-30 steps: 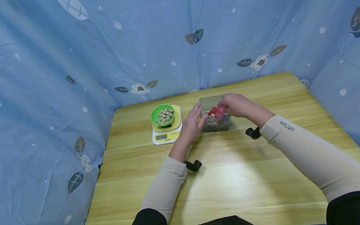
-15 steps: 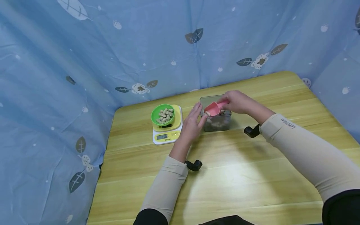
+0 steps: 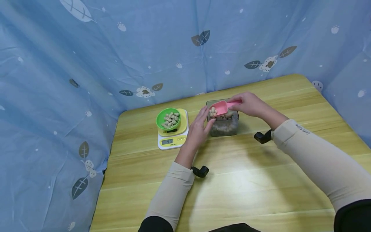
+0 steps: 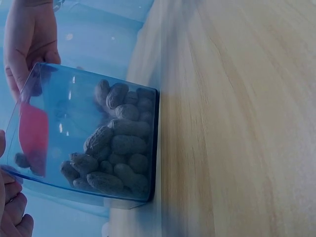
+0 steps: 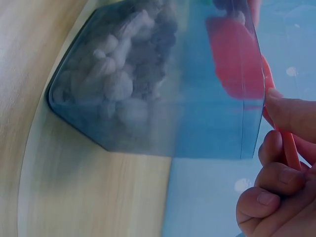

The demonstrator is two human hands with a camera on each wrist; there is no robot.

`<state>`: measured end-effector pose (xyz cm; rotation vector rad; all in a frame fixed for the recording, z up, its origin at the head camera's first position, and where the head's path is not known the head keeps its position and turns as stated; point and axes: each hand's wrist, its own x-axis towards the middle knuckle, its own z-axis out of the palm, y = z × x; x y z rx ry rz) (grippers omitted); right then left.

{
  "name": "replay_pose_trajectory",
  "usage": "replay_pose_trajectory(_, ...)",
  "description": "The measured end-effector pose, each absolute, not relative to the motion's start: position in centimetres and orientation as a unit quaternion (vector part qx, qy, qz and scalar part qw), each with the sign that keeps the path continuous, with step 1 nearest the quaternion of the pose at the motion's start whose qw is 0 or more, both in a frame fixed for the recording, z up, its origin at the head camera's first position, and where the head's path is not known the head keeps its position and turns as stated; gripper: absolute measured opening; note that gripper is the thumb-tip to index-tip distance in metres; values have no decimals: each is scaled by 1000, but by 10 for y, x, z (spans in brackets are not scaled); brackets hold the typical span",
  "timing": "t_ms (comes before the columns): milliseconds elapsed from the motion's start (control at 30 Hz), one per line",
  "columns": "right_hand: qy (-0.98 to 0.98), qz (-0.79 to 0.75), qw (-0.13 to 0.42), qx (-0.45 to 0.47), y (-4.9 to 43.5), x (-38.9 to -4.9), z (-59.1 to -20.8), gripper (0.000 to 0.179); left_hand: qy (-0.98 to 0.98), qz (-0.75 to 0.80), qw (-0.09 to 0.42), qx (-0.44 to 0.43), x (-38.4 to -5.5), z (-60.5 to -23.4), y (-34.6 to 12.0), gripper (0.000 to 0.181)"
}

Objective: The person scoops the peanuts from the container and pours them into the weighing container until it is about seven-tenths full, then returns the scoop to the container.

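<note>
My right hand (image 3: 249,102) pinches the handle of a pink scoop (image 3: 221,108), thumb on one side and fingers curled round the other. A few peanuts (image 3: 213,111) lie at the scoop's front edge. The scoop is tilted at the rim of a clear, dark-tinted plastic box (image 3: 223,129), whose lower part holds more peanuts (image 4: 123,133). Along the box's left side lies my left hand (image 3: 197,129), fingers straight, the thumb at the near left corner. In the right wrist view the scoop's bowl (image 5: 234,57) shows red through the box wall.
Left of the box, a yellow and white kitchen scale (image 3: 160,145) reads 41.6. It bears a green bowl (image 3: 158,121) of peanuts (image 3: 171,119). All stand on a wooden table (image 3: 145,187), with a blue patterned curtain (image 3: 168,42) behind and to the sides.
My right hand has lifted the scoop from low in the box up to its rim, with peanuts now showing in it. The left hand, scale and bowl have stayed put.
</note>
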<state>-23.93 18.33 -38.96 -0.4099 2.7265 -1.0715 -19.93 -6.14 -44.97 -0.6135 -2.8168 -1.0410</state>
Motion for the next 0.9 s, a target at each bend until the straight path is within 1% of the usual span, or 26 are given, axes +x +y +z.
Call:
replay_pose_trajectory(333, 895, -420, 117, -96, 202, -234, -387, 42, -919, -336, 40, -200, -200, -448, -61, 66)
replay_pose_trajectory(533, 891, -427, 126, -89, 204, -233, -381, 44, -920, -336, 42, -199, -200, -447, -62, 61)
replay_pose_trajectory(700, 886, -436, 134, -80, 205, -232, -376, 49, -921, -337, 32, -191, -200, -444, -66, 61)
replay_pose_trajectory(767, 886, -437, 134, -78, 204, -233, -373, 51, -921, -341, 30, -188, -200, -440, -70, 61)
replay_pose_trajectory(900, 885, -442, 119, -88, 197, -237, -367, 52, -920, -344, 45, -184, -203, -435, -84, 61)
